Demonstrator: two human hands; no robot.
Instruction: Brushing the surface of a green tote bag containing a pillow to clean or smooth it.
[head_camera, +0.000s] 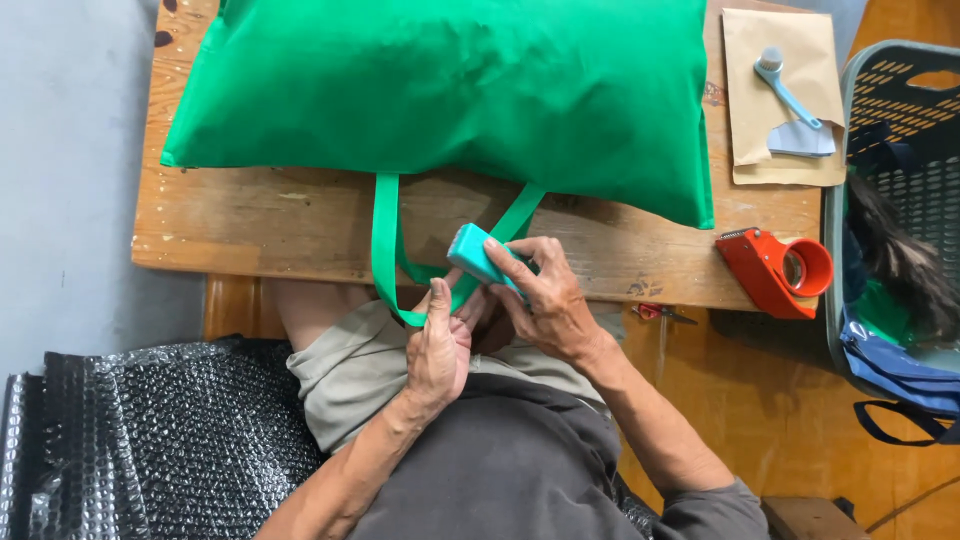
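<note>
Block (473, 254): teal, your right hand (548, 300) fingers clamp it.
Strap (385, 250): your left hand (438, 350) fingers pinch its loop.
Bag (450, 90): green, on tabletop (280, 220).

A stuffed bag (450, 90) lies across the upper middle of the desk (250, 225), its handle loop (385, 250) hanging over the desk's near edge toward the frame's centre. At the upper right an envelope (750, 120) lies on the desk with a small scraper (795, 110) on it, and below that a tape dispenser (775, 270) sits at the desk's right edge. A basket (900, 200) stands beside it at the far right, while bubble wrap (150, 440) lies at the lower left.
</note>
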